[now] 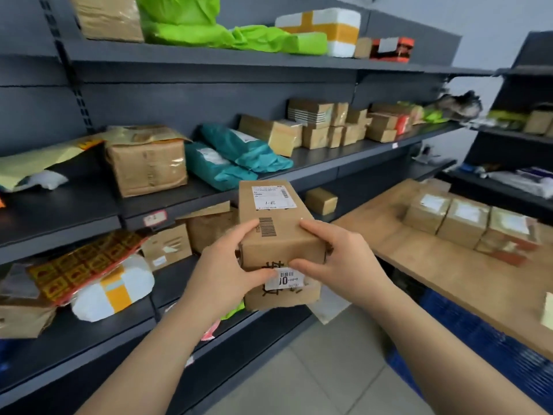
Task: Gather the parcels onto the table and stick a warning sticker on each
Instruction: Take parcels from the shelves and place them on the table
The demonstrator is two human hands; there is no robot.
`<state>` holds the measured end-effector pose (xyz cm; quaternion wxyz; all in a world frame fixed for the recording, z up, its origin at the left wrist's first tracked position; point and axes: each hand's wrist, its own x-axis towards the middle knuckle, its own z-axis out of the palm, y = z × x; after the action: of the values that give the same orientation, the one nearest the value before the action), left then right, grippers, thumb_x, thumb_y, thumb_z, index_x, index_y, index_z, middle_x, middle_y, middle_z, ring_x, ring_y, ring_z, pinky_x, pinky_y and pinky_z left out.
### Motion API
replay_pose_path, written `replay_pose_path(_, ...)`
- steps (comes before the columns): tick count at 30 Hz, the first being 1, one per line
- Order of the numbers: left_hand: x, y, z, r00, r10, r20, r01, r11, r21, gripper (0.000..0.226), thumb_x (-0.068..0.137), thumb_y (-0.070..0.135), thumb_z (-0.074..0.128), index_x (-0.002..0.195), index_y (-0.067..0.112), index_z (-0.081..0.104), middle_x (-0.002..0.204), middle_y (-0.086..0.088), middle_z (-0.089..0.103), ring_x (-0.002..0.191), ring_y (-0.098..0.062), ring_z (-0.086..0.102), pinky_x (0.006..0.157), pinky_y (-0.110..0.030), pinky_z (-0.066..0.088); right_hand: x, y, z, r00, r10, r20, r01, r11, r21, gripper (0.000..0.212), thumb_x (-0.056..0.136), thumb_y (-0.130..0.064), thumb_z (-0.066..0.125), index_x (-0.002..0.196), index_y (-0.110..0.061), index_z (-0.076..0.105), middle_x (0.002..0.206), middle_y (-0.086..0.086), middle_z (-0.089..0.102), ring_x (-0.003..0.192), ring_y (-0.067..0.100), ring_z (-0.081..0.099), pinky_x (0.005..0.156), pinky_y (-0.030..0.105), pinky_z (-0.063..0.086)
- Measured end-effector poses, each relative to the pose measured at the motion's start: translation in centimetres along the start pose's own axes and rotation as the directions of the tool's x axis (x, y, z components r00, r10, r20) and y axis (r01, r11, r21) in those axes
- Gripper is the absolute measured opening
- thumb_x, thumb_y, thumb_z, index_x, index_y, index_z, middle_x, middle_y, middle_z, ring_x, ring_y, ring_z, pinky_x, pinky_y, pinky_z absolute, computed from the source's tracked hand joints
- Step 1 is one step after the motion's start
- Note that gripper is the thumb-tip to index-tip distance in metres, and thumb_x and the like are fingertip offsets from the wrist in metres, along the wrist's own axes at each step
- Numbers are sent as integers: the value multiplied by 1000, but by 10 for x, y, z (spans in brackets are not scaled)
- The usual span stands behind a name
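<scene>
Between shelf (209,190) and table (449,265), a box (278,232) is held in the air, left hand (227,265) and right hand (341,259) clamping its near end from both sides; three boxes (466,226) sit together on the table

Your only camera sits on your head, looking forward and down, close above your hands, facing the shelves (209,187); the desk (449,265) lies right of the shelves.
</scene>
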<state>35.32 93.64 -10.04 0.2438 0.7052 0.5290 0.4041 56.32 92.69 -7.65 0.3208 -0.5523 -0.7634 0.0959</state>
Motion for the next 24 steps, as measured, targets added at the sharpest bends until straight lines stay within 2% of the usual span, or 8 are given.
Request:
replay_pose_path(3,41,17,48,997,47,60,-46,999,-15,88,60,41,86,130,56,36,116,31,48,96,10,49,71,-9,39,9,48,-27,998,52,-40,-53,997,-49,75,72,-51,73,138,-32,44,134,-13,52,114,4,50,96,24,44)
replay_pose_path(6,81,37,97,991,92,101,-90,996,-25,87,59,43,85,130,56,36,111,33,48,97,14,49,74,-10,40,20,99,-56,993,94,-76,-100,992,-81,74,71,-51,73,138,-32,45,132,-13,55,112,3,51,93,20,42)
replay_pose_path(8,107,50,131,985,104,138,-99,994,-44,87,61,43,84,130,56,34,116,29,50,100,5,51,77,-15,42,28,133,-75,989,120,-91,-130,986,-103,74,71,-52,72,137,-32,46,130,-12,56,110,3,52,91,20,43)
replay_pose_path(11,144,64,181,976,132,173,-123,990,-63,86,62,42,84,131,55,33,124,24,50,108,-4,49,82,-23,46,39,182,-98,981,155,-119,-170,978,-124,74,71,-52,72,138,-33,45,132,-12,55,112,5,52,93,27,47)
replay_pose_path(15,186,72,237,961,164,223,-140,983,-118,86,62,42,84,130,55,33,113,35,45,97,11,47,69,-8,39,53,241,-114,968,201,-150,-222,966,-133,75,71,-51,73,138,-32,45,134,-11,54,114,6,51,95,28,46)
replay_pose_path(21,257,71,305,930,144,337,-80,977,-196,84,62,38,85,129,55,37,110,36,49,98,13,50,67,-11,45,88,321,-120,942,284,-177,-307,944,-118,73,70,-51,73,136,-33,47,133,-14,54,113,4,51,89,17,37)
replay_pose_path(24,295,67,332,916,148,372,-76,977,-201,84,62,36,85,129,53,38,109,37,48,97,14,49,68,-13,48,111,355,-119,930,318,-185,-342,932,-121,74,71,-51,74,137,-33,46,132,-14,55,112,4,52,88,17,39)
